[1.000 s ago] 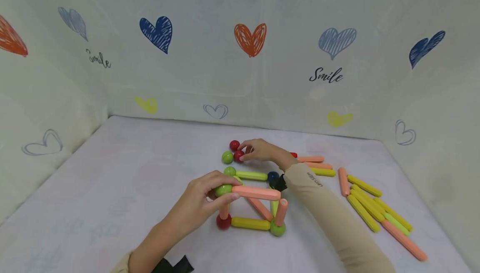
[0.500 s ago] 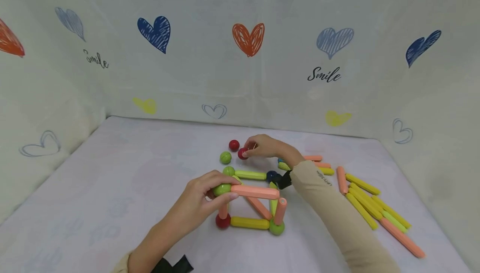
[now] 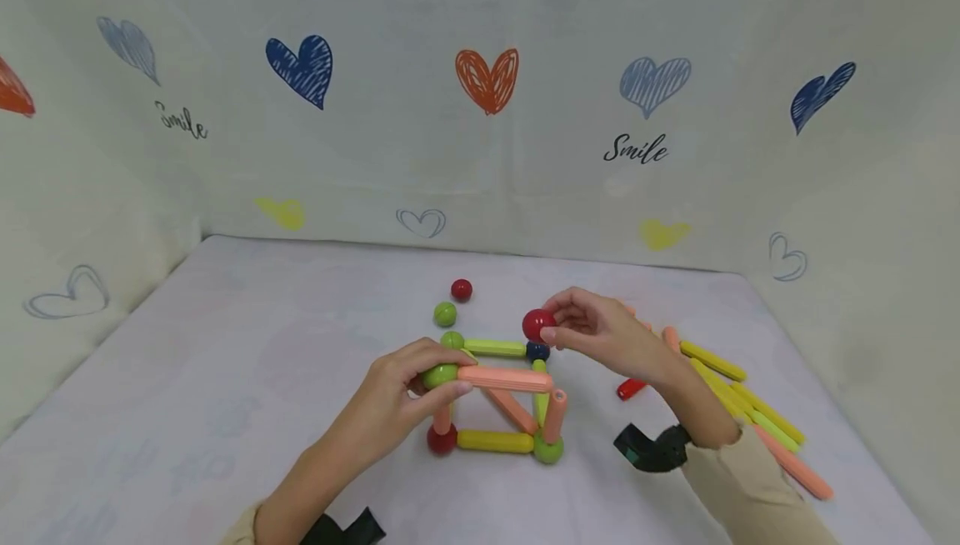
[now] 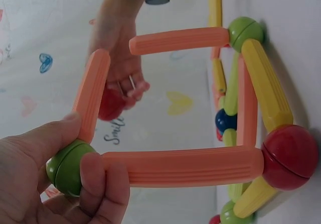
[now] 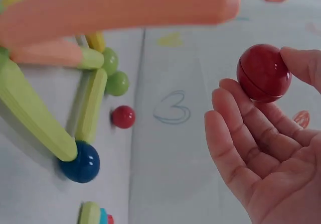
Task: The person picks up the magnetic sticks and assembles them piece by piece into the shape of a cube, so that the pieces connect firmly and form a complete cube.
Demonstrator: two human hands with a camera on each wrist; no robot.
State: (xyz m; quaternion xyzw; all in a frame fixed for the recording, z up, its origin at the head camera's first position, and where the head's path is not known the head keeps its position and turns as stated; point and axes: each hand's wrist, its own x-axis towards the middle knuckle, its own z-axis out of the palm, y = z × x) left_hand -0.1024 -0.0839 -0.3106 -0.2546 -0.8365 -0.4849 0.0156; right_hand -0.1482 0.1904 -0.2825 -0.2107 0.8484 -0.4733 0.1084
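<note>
My left hand (image 3: pixel 411 382) grips a green ball (image 4: pixel 68 168) at the top corner of a frame of rods and balls. From that ball a salmon rod (image 3: pixel 506 378) juts out to the right, its far end free. Another salmon rod (image 4: pixel 185 166) runs down to a red corner ball (image 4: pixel 290 156). A short salmon rod (image 3: pixel 554 417) stands up from the green ball (image 3: pixel 548 448) at the near right corner. My right hand (image 3: pixel 600 332) pinches a red ball (image 5: pixel 264 73) between thumb and fingers, raised near the blue ball (image 5: pixel 80 161) at the far right corner.
A loose green ball (image 3: pixel 445 314) and a red ball (image 3: pixel 462 290) lie beyond the frame. Several yellow, lime and salmon rods (image 3: pixel 792 462) are spread on the right of the white table (image 3: pixel 225 362). A red-ended piece (image 3: pixel 631 388) lies below the right wrist.
My right hand has picked a red ball from the group at the back and carried it right and nearer, above the frame. My left hand keeps its hold, nearly still.
</note>
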